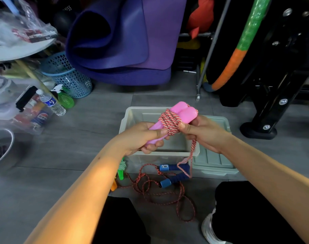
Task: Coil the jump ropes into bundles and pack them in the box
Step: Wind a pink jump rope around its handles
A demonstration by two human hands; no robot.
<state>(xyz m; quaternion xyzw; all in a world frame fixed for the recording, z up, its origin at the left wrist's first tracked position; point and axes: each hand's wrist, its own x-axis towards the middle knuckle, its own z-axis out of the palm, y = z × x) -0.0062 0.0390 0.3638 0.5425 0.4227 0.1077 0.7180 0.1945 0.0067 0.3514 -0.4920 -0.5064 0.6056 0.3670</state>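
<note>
My left hand [146, 138] grips the two pink handles [182, 110] of a jump rope over the open grey box [127, 120]. Pink-and-white rope [169, 123] is wound several times around those handles. My right hand [201, 132] pinches the rope at the wrapped part, and a loose tail [191, 155] hangs down from it. On the floor in front of the box lies a blue-handled jump rope [174, 173] with a loose red cord [159, 192]. A green-handled rope [121, 170] and an orange handle [113, 185] lie partly hidden under my left forearm.
The box lid [215, 157] lies right of the box. Rolled purple mats [122, 41] stand behind. A blue mesh basket [69, 76], bottles [51, 103] and shelf clutter sit at the left. A black machine base [261, 127] and a hoop [238, 53] are at the right. My knees frame the bottom.
</note>
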